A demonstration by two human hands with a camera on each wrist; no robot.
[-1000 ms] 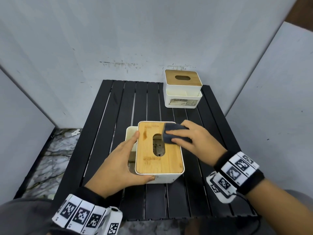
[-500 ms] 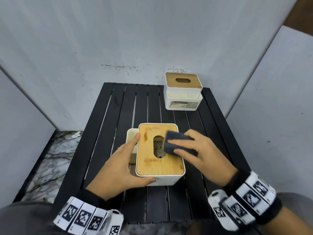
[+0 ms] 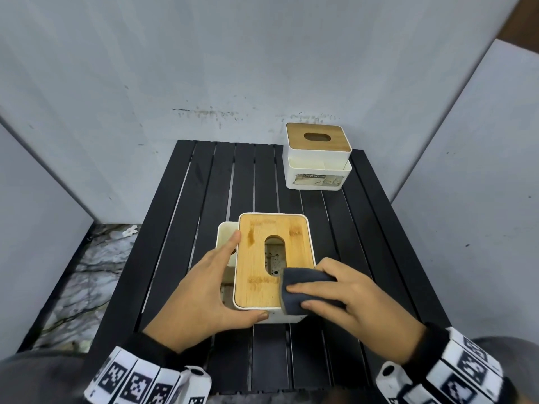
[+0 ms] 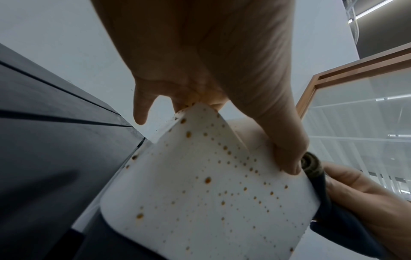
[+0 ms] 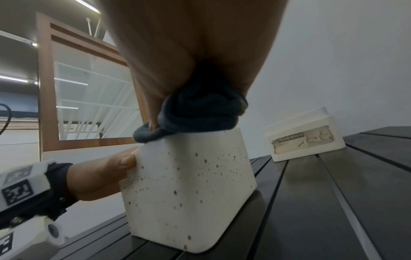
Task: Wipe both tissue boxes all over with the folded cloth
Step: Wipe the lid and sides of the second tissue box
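Observation:
The near tissue box [image 3: 250, 266], white with a bamboo lid, stands on the black slatted table [image 3: 233, 185]. Its white walls [image 4: 211, 193] are speckled with brown spots. My left hand [image 3: 210, 290] grips its left side, thumb on the front wall and index finger along the lid's edge. My right hand [image 3: 350, 298] holds the folded dark grey cloth [image 3: 300, 284] and presses it on the lid's near right corner. In the right wrist view the cloth [image 5: 200, 114] bunches over the box's top edge. The far tissue box [image 3: 318, 158] stands untouched at the table's back right.
Grey panels close in the table at the back and on both sides. To the left of the table there is marbled floor [image 3: 96, 275]. The far box's front carries a torn label [image 5: 304, 139].
My right hand has slid the cloth along the lid's right side, from the far end to the near right corner. The left hand has kept its hold.

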